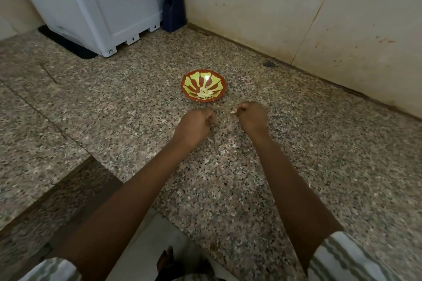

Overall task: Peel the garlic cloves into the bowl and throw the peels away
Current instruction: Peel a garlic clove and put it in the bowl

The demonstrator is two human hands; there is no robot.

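A speckled granite counter [251,189] in brown, grey and black fills most of the frame. It runs to a corner at the upper middle and meets a beige tiled wall [251,7] along the upper right. The wall tiles carry brownish stains and smudges, and a small dark spot [270,64] lies on the counter near the wall's foot. In the upper left a white appliance [91,7] stands on a black mat [66,43]. A dark blue stand [173,9] is tucked between the appliance and the wall. At the lower left the counter steps down to a second slab, and pale floor tile [146,242] shows below its edge at the bottom.

A red bowl [189,93] with a yellow-green pattern sits on the counter just above the centre, holding a small heap of peeled garlic cloves [205,94]. Just below it, both hands hover over the stone, apart from each other.

The right hand [252,117] is curled, its fingertips pinching a small pale garlic piece [233,112]. Whether this is clove or skin is too small to tell. The left hand [195,124] is clenched, knuckles up, and what it holds, if anything, is hidden. A few pale peels [228,149] lie on the counter between the forearms. Striped sleeves [342,258] show at the bottom corners.
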